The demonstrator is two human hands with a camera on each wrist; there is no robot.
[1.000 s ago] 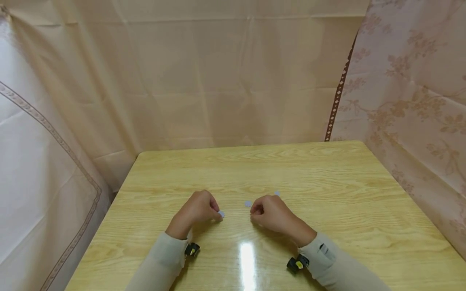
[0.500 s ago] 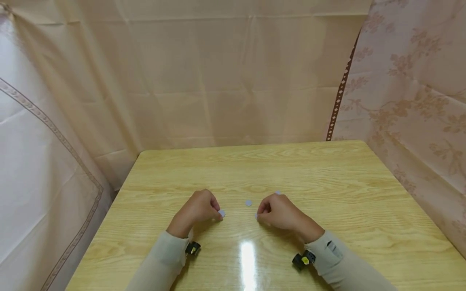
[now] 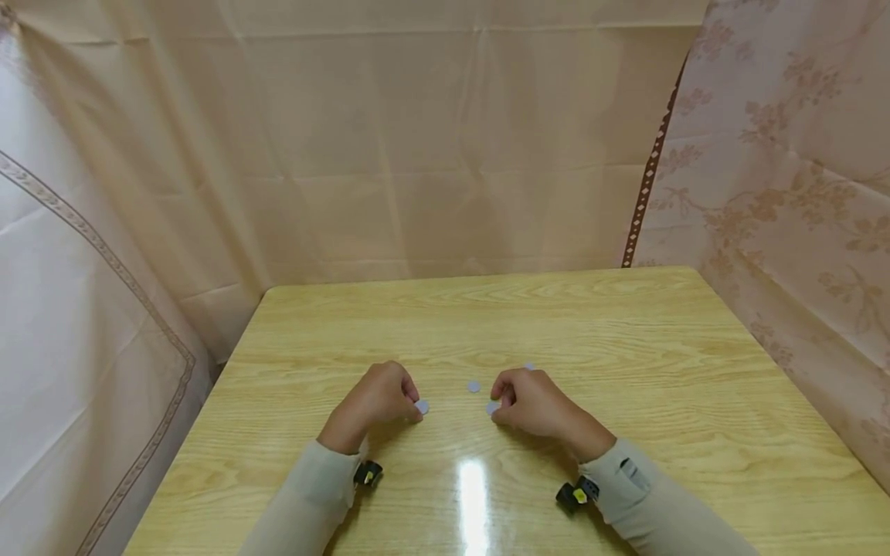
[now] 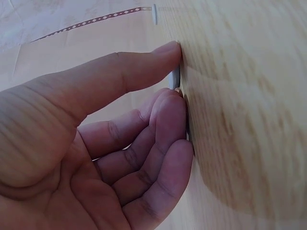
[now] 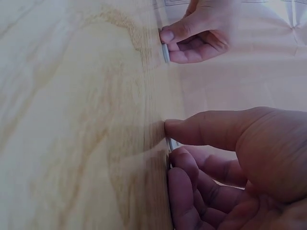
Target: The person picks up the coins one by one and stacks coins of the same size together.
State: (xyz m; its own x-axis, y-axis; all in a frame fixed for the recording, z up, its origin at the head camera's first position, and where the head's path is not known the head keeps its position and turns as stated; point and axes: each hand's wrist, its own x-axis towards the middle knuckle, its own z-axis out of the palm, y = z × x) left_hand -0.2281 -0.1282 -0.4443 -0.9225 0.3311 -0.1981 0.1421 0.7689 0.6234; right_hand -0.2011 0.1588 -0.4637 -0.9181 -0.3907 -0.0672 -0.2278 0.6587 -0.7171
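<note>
Low over the table my left hand (image 3: 382,398) pinches a small pale round disc (image 3: 422,406) between thumb and fingers. In the left wrist view that disc's edge (image 4: 176,79) shows between the thumb and index finger, close against the tabletop. My right hand (image 3: 531,405) holds a similar pale disc (image 3: 492,407) by its edges, also down at the table surface. The right wrist view gives this second disc edge-on (image 5: 172,143). Between the hands, slightly farther back, lies a third disc (image 3: 473,386). One more disc (image 3: 529,367) is partly hidden behind my right hand.
The wood-grain table (image 3: 445,324) has rounded far corners. A beige cloth (image 3: 445,154) hangs behind it, with a patterned cloth (image 3: 786,177) at the right and a pale cloth (image 3: 69,309) at the left. A bright light reflection (image 3: 473,502) lies on the near tabletop.
My right hand has shifted a little to the right, and the disc at its fingertips has come into view. The left hand and its disc stay nearly in place.
</note>
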